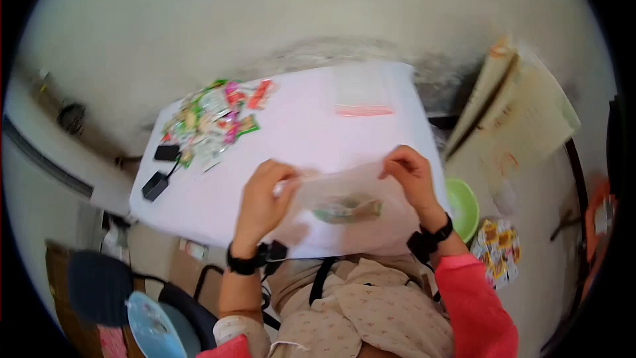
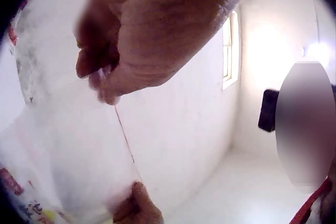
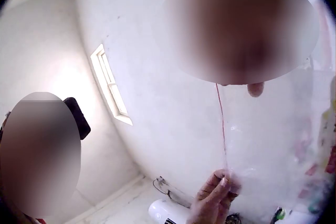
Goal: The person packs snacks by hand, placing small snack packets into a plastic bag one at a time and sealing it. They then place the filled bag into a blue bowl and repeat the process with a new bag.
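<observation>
A clear zip bag (image 1: 311,192) with a thin red seal line (image 3: 222,124) is stretched between both hands, over the near side of the white-covered table (image 1: 298,136). Its left end is pinched between the thumb and fingers of my left hand (image 1: 260,202). At the opposite end, my right hand (image 1: 412,185) pinches the same edge. A green packet (image 1: 348,211) shows through the clear plastic, low in the bag. The left wrist view shows my left hand (image 2: 157,35) close up, with the red line running toward my right hand (image 2: 137,208).
Colourful small packets (image 1: 209,119) lie heaped at the table's back left, near two black boxes (image 1: 156,186) joined by a cable. More clear bags with a red strip (image 1: 364,110) lie at the back right. A green basin (image 1: 465,209) and cardboard (image 1: 523,113) stand right of the table.
</observation>
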The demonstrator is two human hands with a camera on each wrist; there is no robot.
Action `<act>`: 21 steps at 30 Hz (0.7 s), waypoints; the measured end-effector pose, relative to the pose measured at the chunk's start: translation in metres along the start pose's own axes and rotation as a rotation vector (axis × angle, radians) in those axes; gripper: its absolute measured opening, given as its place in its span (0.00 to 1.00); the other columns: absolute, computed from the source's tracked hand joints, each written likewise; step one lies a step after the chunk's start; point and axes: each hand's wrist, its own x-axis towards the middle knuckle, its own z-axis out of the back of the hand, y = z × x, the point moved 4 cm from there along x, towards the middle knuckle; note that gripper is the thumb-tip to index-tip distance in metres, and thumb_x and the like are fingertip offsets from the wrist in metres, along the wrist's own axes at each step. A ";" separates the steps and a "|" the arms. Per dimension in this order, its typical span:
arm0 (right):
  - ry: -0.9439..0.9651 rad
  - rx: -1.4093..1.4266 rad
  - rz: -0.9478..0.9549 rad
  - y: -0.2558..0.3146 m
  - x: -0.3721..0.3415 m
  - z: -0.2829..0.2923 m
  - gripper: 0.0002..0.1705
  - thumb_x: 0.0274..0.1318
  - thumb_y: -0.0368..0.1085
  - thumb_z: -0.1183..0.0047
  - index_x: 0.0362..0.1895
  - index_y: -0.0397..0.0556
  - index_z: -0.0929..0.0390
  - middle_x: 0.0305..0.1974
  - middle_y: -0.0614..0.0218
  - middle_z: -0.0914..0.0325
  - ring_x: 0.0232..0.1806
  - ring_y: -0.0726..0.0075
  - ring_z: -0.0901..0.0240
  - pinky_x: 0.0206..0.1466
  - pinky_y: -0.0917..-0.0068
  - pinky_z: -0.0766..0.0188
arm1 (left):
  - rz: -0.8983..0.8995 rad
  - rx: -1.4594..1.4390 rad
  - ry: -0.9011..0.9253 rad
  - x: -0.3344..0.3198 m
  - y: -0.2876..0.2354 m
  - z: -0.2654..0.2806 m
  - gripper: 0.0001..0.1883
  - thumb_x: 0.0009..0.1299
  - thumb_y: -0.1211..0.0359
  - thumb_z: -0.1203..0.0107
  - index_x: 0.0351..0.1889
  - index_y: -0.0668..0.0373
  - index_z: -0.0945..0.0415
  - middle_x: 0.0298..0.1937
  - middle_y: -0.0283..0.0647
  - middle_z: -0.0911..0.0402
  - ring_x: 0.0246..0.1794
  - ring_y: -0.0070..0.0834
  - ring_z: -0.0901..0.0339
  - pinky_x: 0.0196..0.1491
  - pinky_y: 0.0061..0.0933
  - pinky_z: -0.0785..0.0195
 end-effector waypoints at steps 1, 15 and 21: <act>0.005 -0.077 0.018 -0.004 0.002 -0.002 0.02 0.55 0.26 0.49 0.33 0.42 0.28 0.27 0.69 0.29 0.30 0.74 0.27 0.35 0.80 0.30 | -0.066 0.019 -0.006 0.006 -0.011 -0.002 0.09 0.57 0.74 0.43 0.36 0.61 0.25 0.33 0.44 0.26 0.36 0.41 0.28 0.40 0.33 0.34; 0.111 -0.040 0.038 -0.015 0.038 -0.046 0.02 0.58 0.29 0.55 0.33 0.45 0.32 0.28 0.74 0.36 0.30 0.80 0.42 0.36 0.83 0.43 | 0.112 -0.255 -0.025 -0.023 0.010 -0.006 0.10 0.61 0.63 0.48 0.28 0.60 0.23 0.26 0.42 0.22 0.27 0.37 0.24 0.30 0.36 0.32; 0.257 0.069 -0.071 -0.040 0.049 -0.087 0.03 0.60 0.30 0.56 0.34 0.46 0.30 0.28 0.71 0.33 0.29 0.77 0.35 0.37 0.77 0.33 | 0.580 -0.753 -0.402 -0.110 0.016 0.092 0.12 0.71 0.62 0.53 0.37 0.59 0.24 0.27 0.31 0.23 0.23 0.15 0.28 0.26 0.16 0.34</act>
